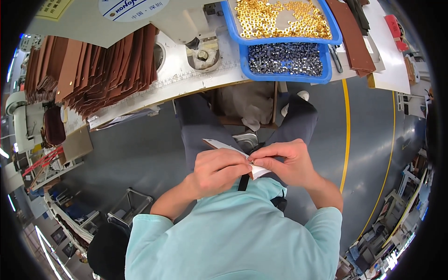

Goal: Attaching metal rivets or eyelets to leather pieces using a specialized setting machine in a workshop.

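Over my lap, my left hand (218, 171) is closed on a flat leather piece (223, 145), pale on its upper face and brown along the edge. The piece slants from upper left to lower right. My right hand (287, 162) is closed in a pinch at its near end, thumb and forefinger touching the left fingertips. A tiny shiny spot shows between the fingertips; what the right hand pinches there is too small and covered to name.
On the bench ahead, stacked brown leather pieces (105, 70) stand at the left below a machine (182, 21). Two blue trays hold gold fittings (280, 18) and dark metallic fittings (285, 59). Brown strips (353, 39) lie at the right. A wheeled metal frame (129, 205) stands behind left.
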{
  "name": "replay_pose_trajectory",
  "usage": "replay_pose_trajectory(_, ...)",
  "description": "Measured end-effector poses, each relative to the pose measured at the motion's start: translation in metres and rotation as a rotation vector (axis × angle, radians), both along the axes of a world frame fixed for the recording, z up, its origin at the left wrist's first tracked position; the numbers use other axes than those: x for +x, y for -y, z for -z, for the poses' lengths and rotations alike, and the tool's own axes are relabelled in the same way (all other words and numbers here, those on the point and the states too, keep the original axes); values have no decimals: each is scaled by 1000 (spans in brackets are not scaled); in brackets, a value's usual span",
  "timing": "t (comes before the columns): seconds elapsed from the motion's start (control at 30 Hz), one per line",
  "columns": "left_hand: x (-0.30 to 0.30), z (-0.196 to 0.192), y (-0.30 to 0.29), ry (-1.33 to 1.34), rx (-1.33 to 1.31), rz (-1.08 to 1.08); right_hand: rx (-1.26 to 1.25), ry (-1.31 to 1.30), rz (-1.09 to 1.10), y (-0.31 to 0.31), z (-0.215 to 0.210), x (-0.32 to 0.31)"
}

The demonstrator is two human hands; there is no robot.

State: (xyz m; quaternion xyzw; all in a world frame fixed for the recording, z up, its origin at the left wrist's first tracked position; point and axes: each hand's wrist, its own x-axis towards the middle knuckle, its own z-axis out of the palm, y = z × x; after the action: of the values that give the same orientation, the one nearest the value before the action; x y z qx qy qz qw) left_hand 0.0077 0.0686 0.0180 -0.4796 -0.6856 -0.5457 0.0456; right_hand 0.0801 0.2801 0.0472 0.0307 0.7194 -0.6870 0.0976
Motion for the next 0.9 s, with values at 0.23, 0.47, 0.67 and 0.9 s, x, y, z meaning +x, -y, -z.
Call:
replay_pose_trajectory(0.23,0,-5,1,57,-37,7,121,-111,-24,0,-3,3)
replay_pose_trajectory(0.47,4,-5,3,241,-70,-24,198,-272,-15,2,-8,3)
replay_pose_trajectory(0.67,13,-10,1,267,-149,-68,336,-357,-65,-2,1,2)
replay_pose_trajectory(0.9,13,-11,-4,258,-166,-66,285,-450,-26,3,14,2)
